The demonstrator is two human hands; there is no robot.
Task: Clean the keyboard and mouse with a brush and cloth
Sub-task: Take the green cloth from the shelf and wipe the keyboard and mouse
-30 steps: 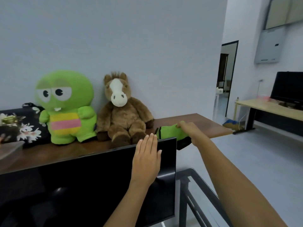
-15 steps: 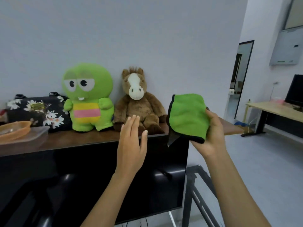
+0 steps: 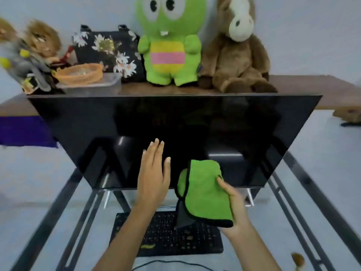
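My right hand (image 3: 233, 204) grips a folded green cloth (image 3: 203, 194) with black trim, holding it up above the black keyboard (image 3: 166, 237). The keyboard lies on the glass desk below, with bits of debris on its keys and something yellow-green near its front edge. My left hand (image 3: 153, 173) hovers flat, fingers straight, left of the cloth and in front of the dark monitor (image 3: 172, 133). No mouse or brush is in view.
Behind the monitor a brown shelf (image 3: 304, 85) carries a green plush (image 3: 172, 42), a brown horse plush (image 3: 236, 47), a floral bag (image 3: 105, 47), an orange basket (image 3: 78, 73) and a doll (image 3: 31, 55). A cable (image 3: 166, 263) runs in front of the keyboard. Black desk frame bars flank both sides.
My right hand picked the green cloth off the shelf and brought it down in front of the monitor. My view tilted down, so the keyboard now shows. My left hand stayed open.
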